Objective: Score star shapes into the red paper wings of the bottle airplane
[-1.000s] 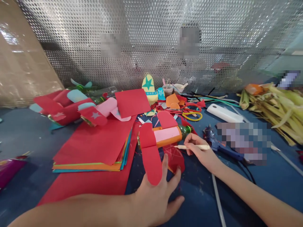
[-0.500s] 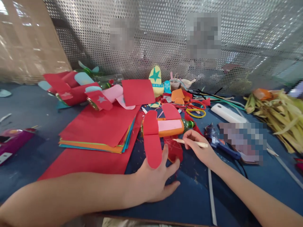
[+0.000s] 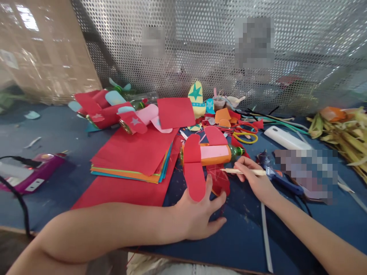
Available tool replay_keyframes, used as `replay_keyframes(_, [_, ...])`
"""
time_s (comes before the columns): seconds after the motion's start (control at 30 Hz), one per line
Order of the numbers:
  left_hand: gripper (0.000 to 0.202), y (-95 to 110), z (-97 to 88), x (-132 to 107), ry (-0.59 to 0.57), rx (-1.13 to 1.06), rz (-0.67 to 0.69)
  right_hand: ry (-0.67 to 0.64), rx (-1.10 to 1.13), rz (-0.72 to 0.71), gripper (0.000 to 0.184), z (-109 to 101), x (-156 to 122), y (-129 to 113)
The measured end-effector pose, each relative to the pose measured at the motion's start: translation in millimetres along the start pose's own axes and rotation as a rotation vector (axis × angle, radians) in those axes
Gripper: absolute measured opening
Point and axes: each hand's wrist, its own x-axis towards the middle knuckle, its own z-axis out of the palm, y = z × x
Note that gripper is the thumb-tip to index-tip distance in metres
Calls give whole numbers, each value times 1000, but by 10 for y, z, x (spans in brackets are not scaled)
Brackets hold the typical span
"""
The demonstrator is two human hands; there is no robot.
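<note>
A bottle plane (image 3: pixel 210 154) with an orange and pink body, red paper wings and a green neck lies on the blue table (image 3: pixel 243 236). My left hand (image 3: pixel 199 215) rests open, fingers spread, pressing a red paper piece (image 3: pixel 219 179) flat just below the lower wing. My right hand (image 3: pixel 255 179) is closed on a pale stick (image 3: pixel 243 172), whose tip points left and touches the red piece beside the bottle.
A stack of red and coloured paper sheets (image 3: pixel 134 160) lies to the left. Other red paper planes (image 3: pixel 106 110) sit behind it. Scissors (image 3: pixel 243 135), a blue glue gun (image 3: pixel 276 175), a white case (image 3: pixel 286 138), corn husks (image 3: pixel 341 130) and a purple box (image 3: pixel 31 177) surround the area. Perforated metal backs the table.
The view has shifted, so everything sits further right. The purple box and a black cable have come into sight at left. Both hands keep their hold by the plane.
</note>
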Motion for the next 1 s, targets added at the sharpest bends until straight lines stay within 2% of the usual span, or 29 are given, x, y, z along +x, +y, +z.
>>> replay_keyframes(0.27, [62, -24, 58, -21, 3, 44, -20, -41, 5, 3, 35, 29, 19, 10])
replay_keyframes(0.6, [60, -38, 44, -16, -25, 32, -11, -107, 51, -21, 37, 56, 23, 22])
replay_keyframes(0.73, [60, -25, 31, -15, 5, 45, -23, -131, 35, -36, 36, 62, 18, 39])
replay_keyframes(0.83, [58, -21, -4, -7, 16, 48, 20, -157, 5, -45, 33, 60, 22, 90])
replay_keyframes(1.0, [58, -28, 26, -4, 54, 37, 18, -126, 1, -76, 29, 61, 28, 131])
